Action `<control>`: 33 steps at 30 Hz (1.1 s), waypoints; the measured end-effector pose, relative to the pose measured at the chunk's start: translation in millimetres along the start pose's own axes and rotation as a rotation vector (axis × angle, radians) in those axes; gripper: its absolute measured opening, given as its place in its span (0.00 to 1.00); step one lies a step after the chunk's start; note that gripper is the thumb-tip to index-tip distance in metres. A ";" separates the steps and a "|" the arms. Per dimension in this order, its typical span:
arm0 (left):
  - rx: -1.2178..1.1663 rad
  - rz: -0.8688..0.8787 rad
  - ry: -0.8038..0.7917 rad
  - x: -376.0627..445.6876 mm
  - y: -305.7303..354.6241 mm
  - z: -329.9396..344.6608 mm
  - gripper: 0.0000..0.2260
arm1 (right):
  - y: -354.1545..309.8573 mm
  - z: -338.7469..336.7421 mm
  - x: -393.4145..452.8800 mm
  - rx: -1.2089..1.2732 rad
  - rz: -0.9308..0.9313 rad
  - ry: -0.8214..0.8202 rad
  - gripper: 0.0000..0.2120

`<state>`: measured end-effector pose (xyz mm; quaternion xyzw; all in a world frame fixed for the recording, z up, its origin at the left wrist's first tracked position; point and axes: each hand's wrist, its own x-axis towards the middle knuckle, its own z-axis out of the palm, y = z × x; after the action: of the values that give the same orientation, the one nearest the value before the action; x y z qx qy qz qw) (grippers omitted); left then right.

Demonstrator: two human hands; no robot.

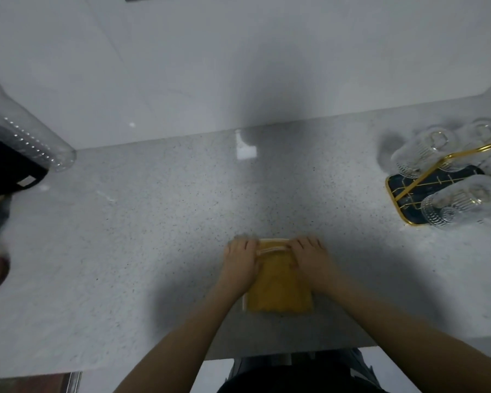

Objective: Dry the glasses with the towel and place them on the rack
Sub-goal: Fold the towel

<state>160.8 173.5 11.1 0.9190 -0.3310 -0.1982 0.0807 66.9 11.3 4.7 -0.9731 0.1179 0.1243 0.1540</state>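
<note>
- The yellow towel (278, 282) lies folded flat on the speckled worktop (153, 222), straight in front of the person, with its long axis running away from the body.
- The left hand (240, 260) rests on the towel's far left edge and the right hand (309, 258) on its far right edge. The fingers of both lie fairly flat and pressed down; whether any of them pinch the cloth is too blurred to tell.
- The rack (408, 191), a dark tray with a gold rim and wire, stands well apart at the far right of the worktop.
- Ribbed glasses (459, 205) sit upside down on the rack; at least three show.
- No loose glass is visible near the towel, so the drying looks done or nearly done.
- The right hand is the nearer one to the rack for any further reach, which would go rightwards and away from the body.
</note>
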 end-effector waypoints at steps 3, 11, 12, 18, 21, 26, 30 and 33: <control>-0.020 -0.067 -0.024 8.6 0.2 -9.8 0.13 | 5.1 -10.7 17.2 0.010 0.014 -0.025 0.12; -0.014 -0.112 -0.054 26.1 1.9 -20.3 0.18 | 3.7 -25.0 43.3 0.160 0.075 -0.024 0.14; -0.018 -0.112 -0.074 27.5 2.2 -19.5 0.20 | 3.2 -24.3 43.2 0.173 0.086 -0.040 0.15; -0.051 -0.096 -0.137 35.1 0.1 -28.0 0.14 | 7.5 -31.8 44.7 0.103 0.102 -0.186 0.16; -0.354 -0.121 -0.169 37.8 -2.0 -46.0 0.09 | 9.0 -48.2 47.6 0.322 0.125 -0.192 0.08; -0.673 -0.115 -0.039 38.2 2.7 -89.6 0.13 | 7.3 -98.7 48.0 0.626 0.117 0.027 0.05; -0.738 -0.083 0.036 32.7 5.3 -102.4 0.13 | 12.1 -120.0 41.6 0.658 0.067 0.037 0.07; -0.720 -0.112 -0.040 25.9 5.3 -82.9 0.14 | 15.8 -106.4 34.4 0.623 0.113 -0.037 0.07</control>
<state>210.6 154.3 79.8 0.8443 -0.1907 -0.3239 0.3819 116.9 -44.9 88.9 -0.8687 0.2010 0.1084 0.4396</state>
